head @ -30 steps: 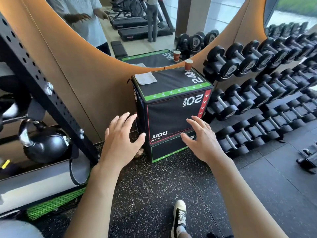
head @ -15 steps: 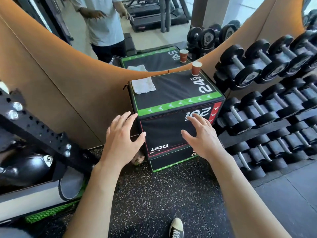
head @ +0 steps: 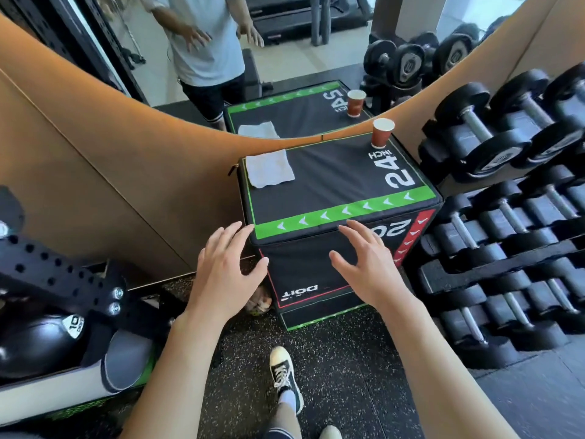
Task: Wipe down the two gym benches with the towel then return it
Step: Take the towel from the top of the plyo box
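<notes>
Towel (head: 269, 168), white, folded flat, lies on the top face of the plyo box (head: 332, 185), at the box's far left corner against the wall; untouched. Paper cup (head: 382, 133) stands upright at the box's far right corner, well apart from the towel. Both hands hover in front of the box's near face, below its top edge: left hand (head: 223, 274) at the near left corner, right hand (head: 368, 267) before the front panel. Fingers of both spread and released, grasping nothing. Dumbbell rack (head: 506, 217) to the right of the box. No gym bench in direct view. Judgement: task at its very start; towel pickup not yet done, both wipes and the return remain.
</notes>
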Demonstrator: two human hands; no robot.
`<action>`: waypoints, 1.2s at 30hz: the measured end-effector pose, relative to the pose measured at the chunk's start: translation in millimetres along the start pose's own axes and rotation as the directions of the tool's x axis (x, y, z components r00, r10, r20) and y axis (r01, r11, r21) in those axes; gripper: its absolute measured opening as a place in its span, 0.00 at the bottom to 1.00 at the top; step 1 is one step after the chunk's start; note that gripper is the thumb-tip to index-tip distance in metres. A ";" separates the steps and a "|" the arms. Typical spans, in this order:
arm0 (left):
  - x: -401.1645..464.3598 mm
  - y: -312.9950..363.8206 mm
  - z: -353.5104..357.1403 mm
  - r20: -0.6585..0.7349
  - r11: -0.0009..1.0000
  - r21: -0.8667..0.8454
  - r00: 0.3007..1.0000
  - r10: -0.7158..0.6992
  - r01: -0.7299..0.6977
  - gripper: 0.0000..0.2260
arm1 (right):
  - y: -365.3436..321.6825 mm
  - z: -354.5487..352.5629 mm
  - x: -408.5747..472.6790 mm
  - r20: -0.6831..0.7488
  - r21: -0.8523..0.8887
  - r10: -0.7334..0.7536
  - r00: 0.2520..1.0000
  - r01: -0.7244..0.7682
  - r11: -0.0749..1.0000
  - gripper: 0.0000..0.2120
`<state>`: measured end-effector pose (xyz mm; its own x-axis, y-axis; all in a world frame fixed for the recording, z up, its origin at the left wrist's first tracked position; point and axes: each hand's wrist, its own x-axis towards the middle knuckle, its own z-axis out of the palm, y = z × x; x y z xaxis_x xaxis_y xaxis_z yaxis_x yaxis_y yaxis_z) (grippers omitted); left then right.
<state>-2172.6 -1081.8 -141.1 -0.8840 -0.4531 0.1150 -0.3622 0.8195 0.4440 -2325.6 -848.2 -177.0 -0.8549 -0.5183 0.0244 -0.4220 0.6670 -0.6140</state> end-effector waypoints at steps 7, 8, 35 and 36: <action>78.6 -39.7 14.5 0.000 1.000 -0.024 1.000 0.009 -0.009 0.29 | -17.7 21.9 78.1 0.078 -0.064 -0.021 0.997 0.026 0.998 0.29; 91.1 -45.3 15.8 0.004 0.999 -0.032 1.000 0.007 -0.007 0.29 | -21.6 24.9 90.7 0.090 -0.074 -0.027 0.996 0.033 0.997 0.29; 268.7 -144.4 122.6 0.288 0.994 -0.002 0.952 -0.107 0.112 0.32 | -35.2 174.0 379.2 0.437 -0.318 -0.105 0.893 0.263 0.911 0.35; 268.8 -144.0 124.7 0.294 0.992 0.001 0.948 -0.119 0.124 0.32 | -34.0 177.3 383.8 0.450 -0.325 -0.102 0.887 0.269 0.906 0.35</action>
<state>-2394.9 -1277.9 -284.9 -0.8823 -0.4237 -0.2049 -0.4692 0.7574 0.4542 -2585.8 -1164.7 -286.6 -0.5792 -0.7688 -0.2712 -0.7110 0.6391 -0.2933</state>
